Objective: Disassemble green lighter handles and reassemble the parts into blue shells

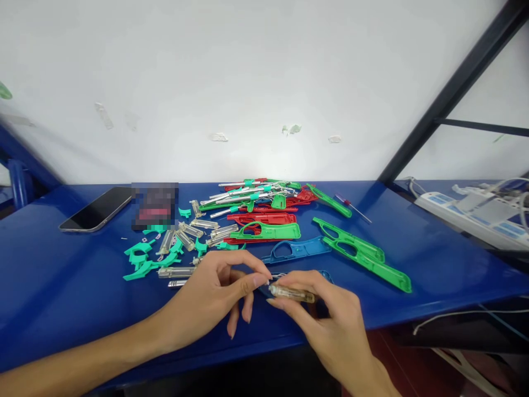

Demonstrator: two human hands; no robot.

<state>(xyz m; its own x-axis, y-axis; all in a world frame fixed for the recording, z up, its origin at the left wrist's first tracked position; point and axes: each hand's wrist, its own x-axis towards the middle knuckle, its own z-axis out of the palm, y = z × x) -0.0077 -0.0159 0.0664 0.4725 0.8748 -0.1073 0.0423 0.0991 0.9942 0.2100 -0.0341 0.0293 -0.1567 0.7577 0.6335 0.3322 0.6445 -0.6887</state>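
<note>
Between the thumb and fingers of my right hand (330, 314) is a clear, amber-tinted lighter fuel tank (295, 293), lying nearly level with its white-tipped end to the left. My left hand (225, 284) pinches right by that tip; a small whitish bit shows at its fingertips, too small to name. Behind my hands lies a blue lighter casing half (297, 249), and another blue piece (326, 275) is partly covered by my right hand. Left of my left hand are another clear tank (176, 272) and a metal tube (177, 284), both partly hidden by the hand.
Teal triggers (138, 256) and several clear tanks (184, 240) lie left. Red casings (268, 219), green casings (367, 259) and metal tubes (243, 197) spread behind. Further out are a phone (97, 209), a blurred dark object (155, 207), a screwdriver (353, 208) and power strips (467, 218).
</note>
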